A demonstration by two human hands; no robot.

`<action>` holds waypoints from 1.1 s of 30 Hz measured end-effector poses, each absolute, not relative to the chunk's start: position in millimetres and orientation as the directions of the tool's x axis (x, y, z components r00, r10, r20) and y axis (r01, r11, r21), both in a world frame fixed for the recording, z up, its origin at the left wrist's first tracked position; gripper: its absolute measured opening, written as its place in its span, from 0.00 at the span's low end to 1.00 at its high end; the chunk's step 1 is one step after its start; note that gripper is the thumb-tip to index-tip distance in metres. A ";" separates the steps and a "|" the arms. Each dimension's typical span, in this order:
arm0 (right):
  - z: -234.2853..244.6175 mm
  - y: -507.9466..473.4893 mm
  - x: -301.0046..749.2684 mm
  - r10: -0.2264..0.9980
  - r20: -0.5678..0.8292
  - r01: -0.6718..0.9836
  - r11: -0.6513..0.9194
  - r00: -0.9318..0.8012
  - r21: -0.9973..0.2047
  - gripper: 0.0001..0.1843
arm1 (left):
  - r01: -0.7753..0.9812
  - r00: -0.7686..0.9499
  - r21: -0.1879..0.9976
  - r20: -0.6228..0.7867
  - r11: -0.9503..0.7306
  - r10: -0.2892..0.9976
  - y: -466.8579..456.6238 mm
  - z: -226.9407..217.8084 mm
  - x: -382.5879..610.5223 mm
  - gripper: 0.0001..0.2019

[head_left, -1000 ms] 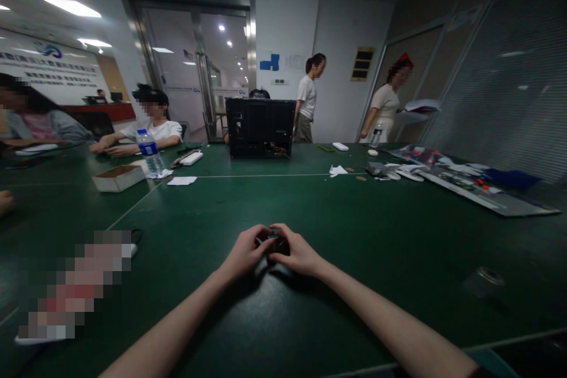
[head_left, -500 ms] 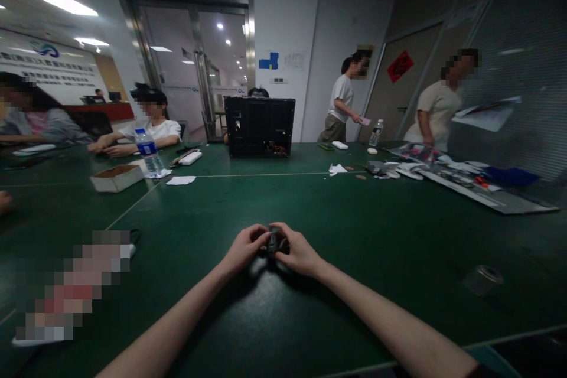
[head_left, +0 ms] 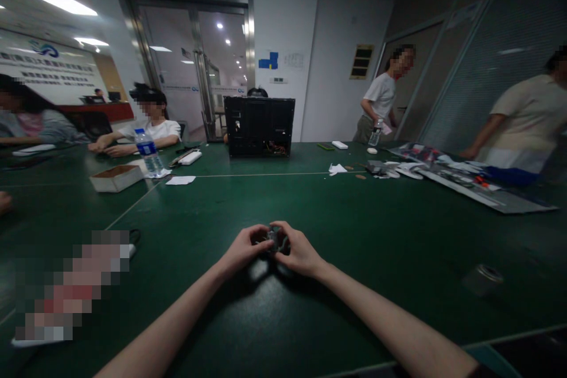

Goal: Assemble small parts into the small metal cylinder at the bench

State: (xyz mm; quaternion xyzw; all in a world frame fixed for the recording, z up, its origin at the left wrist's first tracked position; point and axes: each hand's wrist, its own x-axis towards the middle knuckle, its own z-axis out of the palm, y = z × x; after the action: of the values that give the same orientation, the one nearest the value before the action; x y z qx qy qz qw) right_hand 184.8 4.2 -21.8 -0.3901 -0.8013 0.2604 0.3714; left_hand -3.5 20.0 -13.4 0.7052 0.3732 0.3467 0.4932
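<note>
A small dark grey metallic-looking part (head_left: pixel 273 238) is held between my two hands, just above the green table (head_left: pixel 248 331). Its exact kind is too small to make out. My left hand (head_left: pixel 247 248) grips it from the left, with the thumb across its near side. From the right, my right hand (head_left: pixel 297 248) has a fingertip at its top and the thumb at its lower side. Fingers of both hands hide portions of the part.
A grey metal cylinder (head_left: pixel 485 279) stands at the right. Far across are a black computer case (head_left: pixel 260 127), a water bottle (head_left: pixel 149 153) and an open box (head_left: pixel 116 178). A board with papers (head_left: pixel 491 195) lies far right. Several people are around the table.
My left thumb has shifted onto the near face of the grey part, which looks slightly turned. My right hand stays nearly still. Two people in the background have walked to the right.
</note>
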 end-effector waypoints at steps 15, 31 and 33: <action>-22.5 3.6 186.7 0.793 0.462 0.522 0.609 -0.397 -0.597 0.30 | -0.013 0.474 0.997 0.068 -0.070 0.878 18.9 -11.6 -3.0 0.19; -15.9 0.3 187.0 0.765 0.485 0.570 0.641 -0.423 -0.514 0.29 | 0.158 0.454 0.974 0.073 -0.161 0.888 14.1 -3.6 -1.7 0.19; -15.1 -0.7 186.5 0.760 0.485 0.559 0.649 -0.433 -0.517 0.29 | 0.141 0.467 0.978 0.073 -0.155 0.881 13.7 -4.4 -1.2 0.19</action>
State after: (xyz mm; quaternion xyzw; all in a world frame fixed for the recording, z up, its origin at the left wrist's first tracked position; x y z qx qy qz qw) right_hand 186.5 -0.7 -15.1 -0.3948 -0.8348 0.1406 0.3570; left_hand -1.2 13.7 -4.4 0.6744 0.3787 0.3505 0.5281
